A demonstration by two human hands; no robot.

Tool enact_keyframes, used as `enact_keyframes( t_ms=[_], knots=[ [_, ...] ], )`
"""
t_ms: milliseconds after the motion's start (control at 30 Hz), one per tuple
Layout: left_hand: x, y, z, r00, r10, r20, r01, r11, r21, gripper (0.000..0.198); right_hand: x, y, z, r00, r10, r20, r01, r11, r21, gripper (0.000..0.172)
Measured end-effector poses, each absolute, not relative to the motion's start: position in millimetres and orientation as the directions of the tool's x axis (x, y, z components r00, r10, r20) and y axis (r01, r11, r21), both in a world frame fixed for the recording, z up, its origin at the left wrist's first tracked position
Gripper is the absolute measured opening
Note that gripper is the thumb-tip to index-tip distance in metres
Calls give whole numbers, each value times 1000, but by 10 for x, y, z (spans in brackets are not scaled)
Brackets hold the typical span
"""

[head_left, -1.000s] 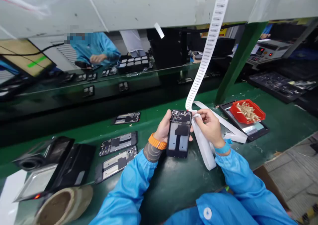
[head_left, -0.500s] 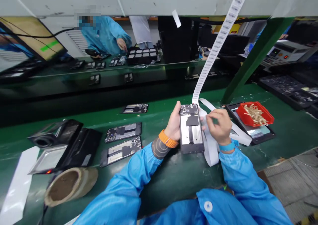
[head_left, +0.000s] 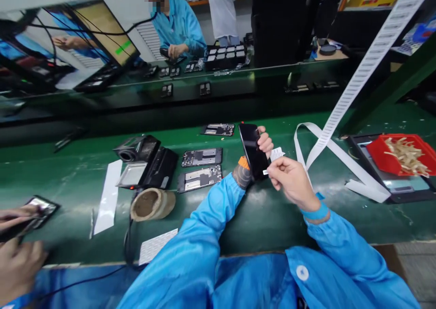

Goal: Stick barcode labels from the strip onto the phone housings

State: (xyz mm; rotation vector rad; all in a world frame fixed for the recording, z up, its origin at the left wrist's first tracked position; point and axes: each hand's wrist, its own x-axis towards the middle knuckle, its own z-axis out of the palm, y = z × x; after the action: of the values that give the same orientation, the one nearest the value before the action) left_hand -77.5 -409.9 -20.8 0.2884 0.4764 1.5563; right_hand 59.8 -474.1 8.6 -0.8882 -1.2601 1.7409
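Observation:
My left hand [head_left: 265, 142] is wrapped round a phone [head_left: 252, 147], its black glass face turned up and tilted. Between the thumb and finger of my right hand [head_left: 289, 178] is a small white label [head_left: 265, 172], at the phone's lower right edge. Another white tag [head_left: 277, 153] shows just behind my right fingers. Opened phone bodies lie to the left: one at the back [head_left: 218, 129], one in the middle [head_left: 202, 157] and one nearer [head_left: 200, 178]. A long strip of printed labels [head_left: 361, 79] hangs down to the bench on the right.
A red bin of tan pieces [head_left: 425, 147] stands at the right on a dark tray. On the left are a black device [head_left: 155, 168], a round brown holder [head_left: 153, 204] and a white sheet [head_left: 108, 197]. Another person's hands [head_left: 20, 259] work far left; a person in blue [head_left: 180, 22] sits opposite.
The view has swung left. The phone has been turned from its open inner side to its black glass face. My right hand has come to its lower edge, with a label now visible.

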Motion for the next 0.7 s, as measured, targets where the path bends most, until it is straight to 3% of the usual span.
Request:
enact_keyframes(
  t_ms=[233,500,700],
  knots=[
    [-712,-4043,-107,-32,995,-97,-874,19,485,30,577,-4771,75,-422,906,28,-18,22,-1000,20],
    [-699,-4082,-37,0,990,-138,-874,67,482,31,572,-4807,64,-445,894,61,72,104,-992,16],
    [-720,-4073,1,-24,983,-184,-900,58,431,38,607,-4778,2,-403,900,167,356,323,-877,23]
  ],
)
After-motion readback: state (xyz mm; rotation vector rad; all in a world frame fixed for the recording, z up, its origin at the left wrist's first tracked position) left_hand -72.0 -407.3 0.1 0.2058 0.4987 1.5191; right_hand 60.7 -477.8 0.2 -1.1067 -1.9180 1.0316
